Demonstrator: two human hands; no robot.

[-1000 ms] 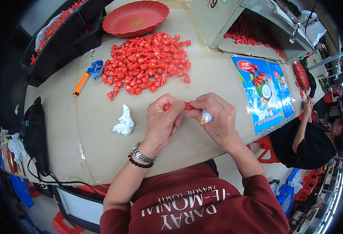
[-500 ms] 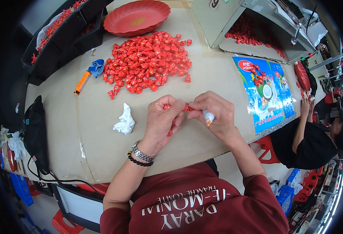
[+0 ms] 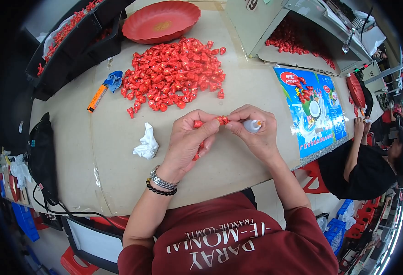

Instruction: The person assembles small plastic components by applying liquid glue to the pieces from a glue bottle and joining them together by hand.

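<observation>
My left hand (image 3: 183,142) is closed round several small glossy red pieces; some show at its palm and below its fingers. Between its thumb and forefinger sits one red piece (image 3: 221,120) with gold marks. The fingertips of my right hand (image 3: 262,143) touch that piece from the other side. Tucked in the same right hand is a small white squeeze bottle (image 3: 251,125) with an orange tip. A large heap of like red pieces (image 3: 174,75) lies beyond both hands. Left of my left hand is a crumpled white tissue (image 3: 147,142).
Behind the heap stands a red scalloped dish (image 3: 178,23). An orange knife-like tool (image 3: 97,97) lies by a blue crumpled rag (image 3: 114,79). Black bins (image 3: 80,55) stand far left, a grey open cabinet (image 3: 252,27) far right. Red pieces rest on a blue printed sheet (image 3: 293,114); a co-worker sits beyond.
The red piece between my hands has turned and shows more of itself. My right hand has rolled, so the bottle's orange tip now points right instead of down toward me.
</observation>
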